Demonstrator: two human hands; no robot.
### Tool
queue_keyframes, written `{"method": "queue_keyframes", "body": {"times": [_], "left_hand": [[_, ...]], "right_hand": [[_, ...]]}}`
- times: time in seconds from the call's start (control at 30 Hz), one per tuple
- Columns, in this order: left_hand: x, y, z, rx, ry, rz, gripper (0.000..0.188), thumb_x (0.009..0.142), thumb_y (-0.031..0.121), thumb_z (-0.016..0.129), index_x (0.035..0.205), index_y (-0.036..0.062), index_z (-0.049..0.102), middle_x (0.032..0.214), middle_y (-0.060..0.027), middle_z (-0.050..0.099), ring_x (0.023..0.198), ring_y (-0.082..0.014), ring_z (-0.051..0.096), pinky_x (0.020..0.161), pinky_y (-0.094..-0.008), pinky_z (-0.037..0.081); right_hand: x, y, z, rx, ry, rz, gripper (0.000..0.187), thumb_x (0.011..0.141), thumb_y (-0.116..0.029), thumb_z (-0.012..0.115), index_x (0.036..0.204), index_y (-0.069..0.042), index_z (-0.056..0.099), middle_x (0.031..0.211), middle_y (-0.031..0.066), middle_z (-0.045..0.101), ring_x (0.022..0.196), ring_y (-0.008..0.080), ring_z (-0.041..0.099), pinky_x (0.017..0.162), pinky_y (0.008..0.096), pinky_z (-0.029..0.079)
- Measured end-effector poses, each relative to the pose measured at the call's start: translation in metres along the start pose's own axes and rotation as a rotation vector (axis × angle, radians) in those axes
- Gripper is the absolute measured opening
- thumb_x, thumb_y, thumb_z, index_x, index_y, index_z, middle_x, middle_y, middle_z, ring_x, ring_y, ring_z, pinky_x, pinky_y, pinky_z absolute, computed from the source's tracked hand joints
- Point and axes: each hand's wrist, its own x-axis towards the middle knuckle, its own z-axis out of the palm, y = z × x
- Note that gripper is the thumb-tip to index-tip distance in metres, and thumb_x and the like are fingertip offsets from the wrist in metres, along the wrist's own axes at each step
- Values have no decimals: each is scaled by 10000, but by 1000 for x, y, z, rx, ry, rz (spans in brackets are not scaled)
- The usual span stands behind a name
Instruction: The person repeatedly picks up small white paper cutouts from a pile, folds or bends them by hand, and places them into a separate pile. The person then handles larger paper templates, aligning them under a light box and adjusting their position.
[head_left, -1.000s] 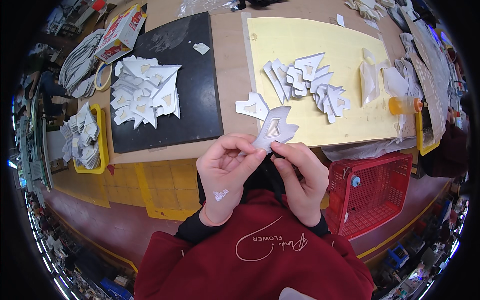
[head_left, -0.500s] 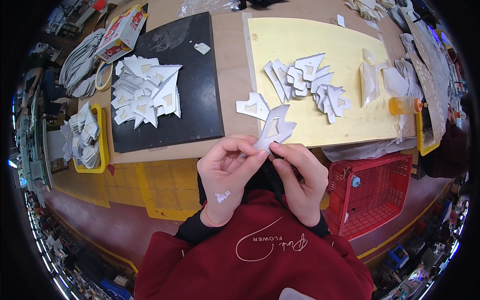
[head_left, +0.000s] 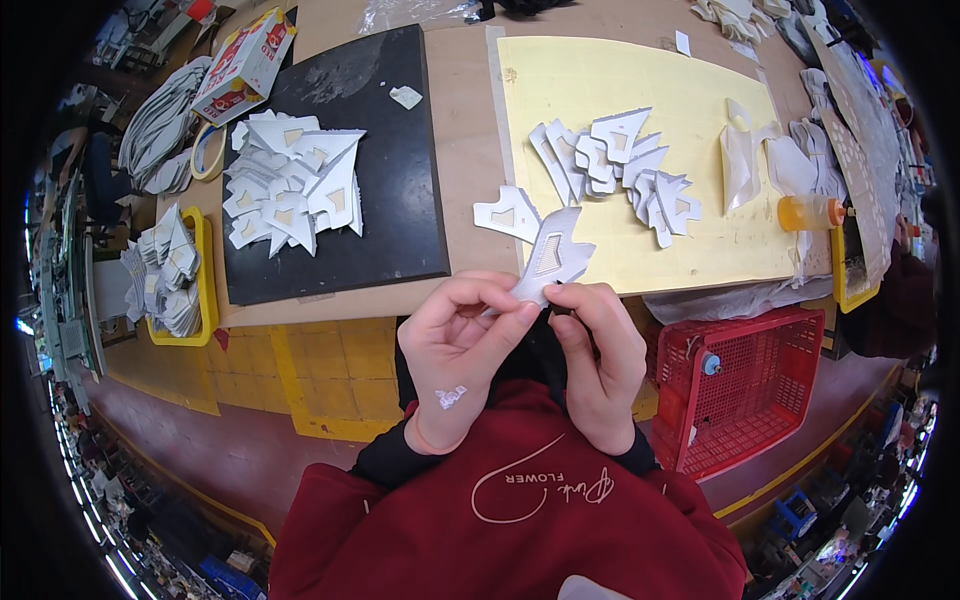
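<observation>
Black board (head_left: 395, 190) on brown table (head_left: 466, 130)

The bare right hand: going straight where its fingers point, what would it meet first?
The right hand would probably first meet the lower end of the pale grey, angular, flat piece in the left hand; depth and contact are unclear.
</observation>
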Motion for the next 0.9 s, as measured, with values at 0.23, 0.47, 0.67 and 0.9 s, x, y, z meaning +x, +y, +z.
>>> {"method": "queue_keyframes", "body": {"times": [0.23, 0.47, 0.67, 0.9], "left_hand": [[0, -1, -1, -19, -1, -13, 172, 881, -154, 671, 1029, -88, 614, 1120, -147, 628, 1018, -173, 656, 919, -278, 546], [2, -1, -2, -27, -1, -14, 166, 884, -155, 665, 1025, -88, 608, 1121, -145, 627, 1020, -173, 654, 927, -286, 544], [1, -3, -1, -15, 13, -12, 163, 882, -159, 665, 1021, -89, 615, 1123, -142, 627, 1025, -172, 651, 928, -287, 544], [1, -4, 1, -11, 9, 9, 162, 881, -161, 665, 1019, -89, 621, 1111, -136, 631, 1026, -169, 649, 931, -283, 545]], "right_hand": [[-4, 7, -1, 157, 20, 111, 264, 916, 61, 647, 1171, 1, 678, 945, 116, 662, 765, 188, 624, 675, 254, 478], [-1, 2, -3, 116, -20, 66, 308, 889, 77, 668, 1184, -7, 693, 941, 130, 692, 801, 201, 660, 693, 273, 508], [0, 4, -2, 78, -16, 47, 320, 884, 76, 673, 1191, -13, 700, 931, 133, 691, 792, 199, 663, 681, 271, 511], [1, 2, -4, -11, -16, 8, 307, 891, 78, 663, 1182, -10, 703, 917, 119, 667, 763, 189, 646, 660, 265, 503]]}}
